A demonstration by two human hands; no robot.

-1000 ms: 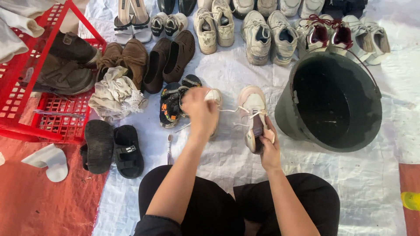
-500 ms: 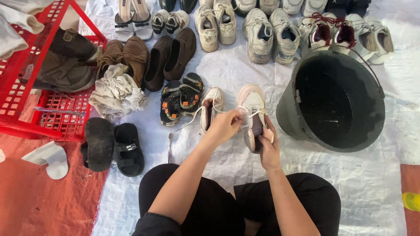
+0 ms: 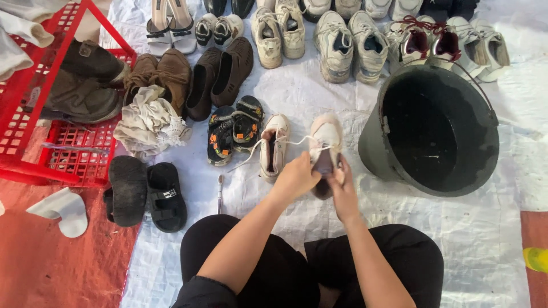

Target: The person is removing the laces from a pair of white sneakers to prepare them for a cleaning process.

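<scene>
I sit on a white tarp [image 3: 319, 97] with a pair of small pale sneakers in front of me. Both hands are on the right sneaker [image 3: 325, 137]: my right hand [image 3: 342, 191] grips its heel end, and my left hand [image 3: 297, 177] is closed at its opening. A white lace runs from this shoe across to the left sneaker [image 3: 274, 145], which lies on the tarp beside it. A toothbrush [image 3: 220, 194] lies to the left of my left arm.
A large dark bucket [image 3: 434, 128] stands just right of my hands. A red plastic basket [image 3: 51, 97] with dark shoes sits at the left, a crumpled pale cloth [image 3: 148, 122] beside it. Black sandals [image 3: 148, 194], small patterned sandals [image 3: 234, 128] and rows of several shoes lie around.
My left hand has come down from above the left sneaker to the right sneaker, which my right hand has kept hold of.
</scene>
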